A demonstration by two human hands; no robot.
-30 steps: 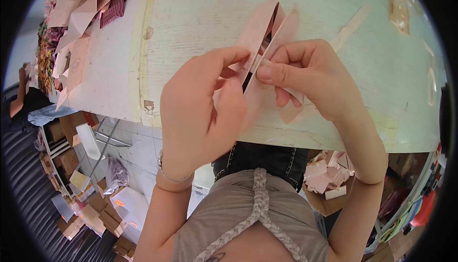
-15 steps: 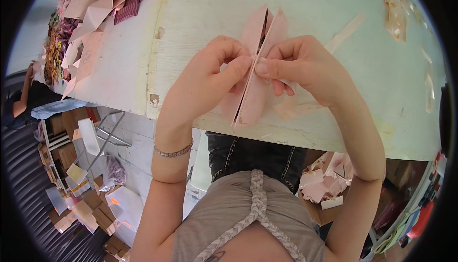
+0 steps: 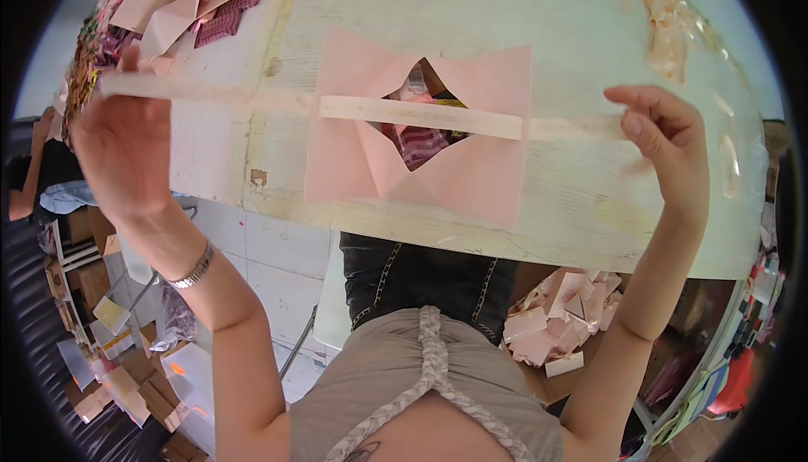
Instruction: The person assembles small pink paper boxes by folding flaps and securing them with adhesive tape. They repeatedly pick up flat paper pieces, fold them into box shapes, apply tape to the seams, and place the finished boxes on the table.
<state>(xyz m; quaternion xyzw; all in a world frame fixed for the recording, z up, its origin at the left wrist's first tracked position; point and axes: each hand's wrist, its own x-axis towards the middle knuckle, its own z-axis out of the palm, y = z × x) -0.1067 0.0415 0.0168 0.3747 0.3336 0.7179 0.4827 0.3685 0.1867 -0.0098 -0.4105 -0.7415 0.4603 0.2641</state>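
A pale pink folded paper box point(image 3: 353, 159) stands on the table between my hands. Through its diamond-shaped top opening show purple striped packets point(image 3: 421, 144) and other small items. A cream ribbon point(image 3: 421, 117) runs straight across that opening and stretches out past both sides, its outer lengths blurred. My left hand point(image 3: 126, 151) is raised at the far left by one ribbon end; motion smears its fingers, so its grip cannot be made out. At the other end, my right hand point(image 3: 669, 134) has thumb and forefinger apart, the tip of the ribbon close to the thumb.
Pink paper boxes point(image 3: 177, 7) and striped packets point(image 3: 227, 20) pile up at the table's far left. Cream ribbons point(image 3: 661, 24) lie at the far right. Below the table edge, a carton holds folded pink pieces point(image 3: 560, 319). Another person's arm point(image 3: 34, 167) shows at the left.
My hands have moved from pinching together at the box's closed edges to wide apart on either side. The box now shows its opening, with the ribbon drawn out across it.
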